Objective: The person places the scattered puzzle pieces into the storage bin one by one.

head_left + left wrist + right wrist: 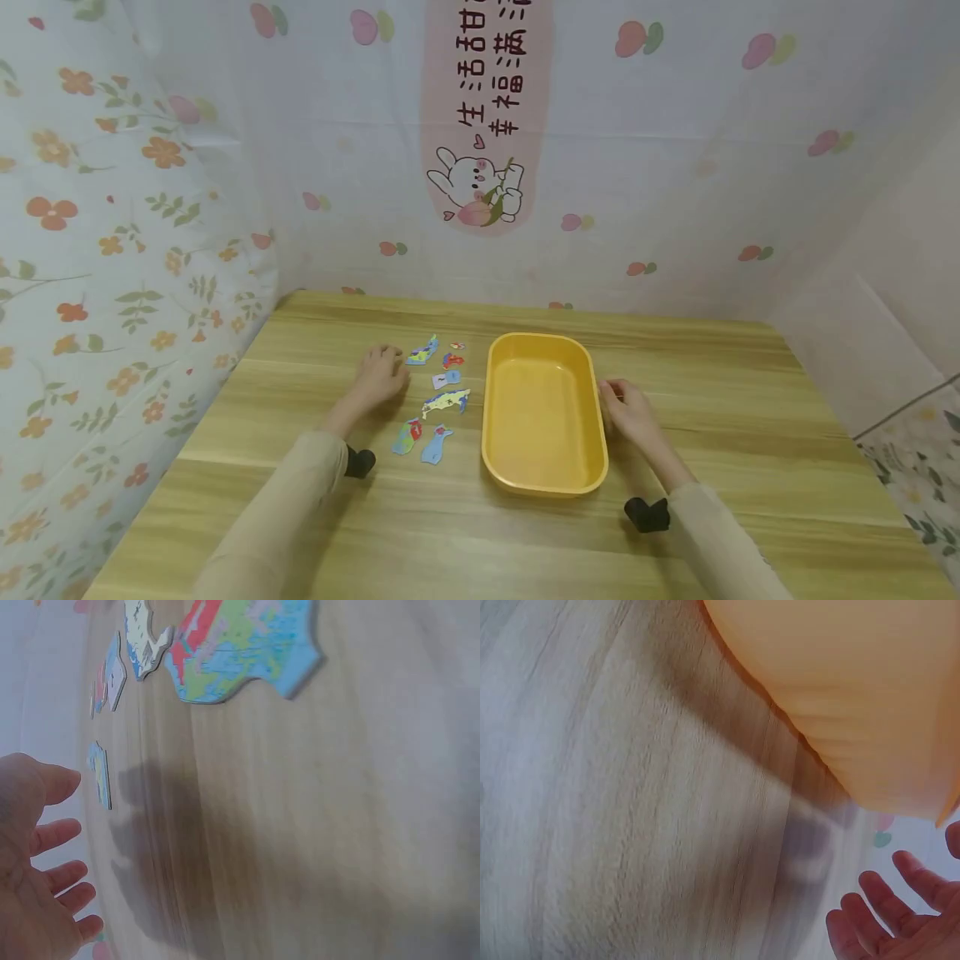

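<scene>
- A yellow-orange tray (pixel 542 421) is sitting near the middle of the wood-grain worktop (pixel 480 550), its long sides running from the far edge towards the near edge, its smooth inner floor showing.
- Seven flat, map-like pieces (pixel 446 402) in blue, yellow, red, green and pale purple are lying loosely grouped on the worktop, between the tray and the worktop's left edge.
- The left hand (pixel 380 375) is hovering palm down towards the far left corner, just beside a blue-and-yellow piece (pixel 423 352); its fingers are spreading slightly, gently bent and holding nothing.
- The right hand (pixel 627 408) is reaching to the tray's right wall, fingers spreading apart and holding nothing; whether it is touching the rim is unclear.
- Beige sleeves (pixel 273 521) are covering both forearms, which are stretching in from the near edge.
</scene>
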Demonstrator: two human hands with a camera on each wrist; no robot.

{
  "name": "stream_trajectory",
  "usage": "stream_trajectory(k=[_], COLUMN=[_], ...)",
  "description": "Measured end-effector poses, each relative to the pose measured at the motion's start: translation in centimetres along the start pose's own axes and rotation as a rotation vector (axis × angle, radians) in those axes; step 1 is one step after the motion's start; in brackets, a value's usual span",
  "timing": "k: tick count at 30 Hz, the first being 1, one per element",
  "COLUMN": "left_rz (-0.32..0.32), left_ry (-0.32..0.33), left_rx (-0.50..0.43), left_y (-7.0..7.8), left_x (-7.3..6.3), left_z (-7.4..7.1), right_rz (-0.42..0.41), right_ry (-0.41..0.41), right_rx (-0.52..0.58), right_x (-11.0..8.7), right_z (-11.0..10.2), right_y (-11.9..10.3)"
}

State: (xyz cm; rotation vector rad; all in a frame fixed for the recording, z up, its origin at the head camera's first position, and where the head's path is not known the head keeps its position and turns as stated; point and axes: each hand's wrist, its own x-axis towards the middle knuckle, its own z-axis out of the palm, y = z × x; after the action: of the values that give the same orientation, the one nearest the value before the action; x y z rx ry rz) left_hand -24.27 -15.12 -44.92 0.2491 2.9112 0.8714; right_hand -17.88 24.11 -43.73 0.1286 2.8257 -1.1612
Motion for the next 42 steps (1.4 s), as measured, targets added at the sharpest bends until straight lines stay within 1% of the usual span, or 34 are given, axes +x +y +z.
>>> stream_trajectory(k=[3, 5, 11, 15, 21, 25, 30, 36, 42], left_rz=[-0.009, -0.012, -0.020, -0.028, -0.047, -0.053, -0.065, -0.076, -0.068], left_ry=[0.002, 0.004, -0.009, -0.021, -0.018, -0.016, -0.021, -0.024, -0.037], left_rx=[-0.030, -0.032, 0.008, 0.013, 0.054, 0.074, 0.093, 0.057, 0.086], left_y=[-0.1, -0.1, 0.3, 0.4, 0.5, 0.5, 0.4, 0.8, 1.1], left_x=[0.6, 0.9, 1.5, 1.8, 2.7, 3.2, 3.4, 3.7, 4.4], left_z=[0.2, 0.2, 0.2, 0.3, 0.7, 0.9, 1.1, 1.1, 1.2], right_rz=[0.017, 0.022, 0.021, 0.045, 0.059, 0.073, 0.085, 0.047, 0.020], right_ry=[-0.006, -0.010, -0.010, -0.009, 0.004, 0.010, 0.041, 0.116, 0.135], right_rx=[0.001, -0.002, 0.032, 0.066, 0.089, 0.134, 0.148, 0.115, 0.110], right_x=[-0.2, -0.3, -0.3, -0.3, -0.4, -0.6, -0.8, -0.7, -0.5], right_z=[0.0, 0.0, 0.3, 0.7, 1.0, 1.2, 1.5, 1.9, 2.3], right_y=[-0.3, -0.5, -0.7, -0.7, -0.8, -1.0, -1.1, -1.3, -1.1])
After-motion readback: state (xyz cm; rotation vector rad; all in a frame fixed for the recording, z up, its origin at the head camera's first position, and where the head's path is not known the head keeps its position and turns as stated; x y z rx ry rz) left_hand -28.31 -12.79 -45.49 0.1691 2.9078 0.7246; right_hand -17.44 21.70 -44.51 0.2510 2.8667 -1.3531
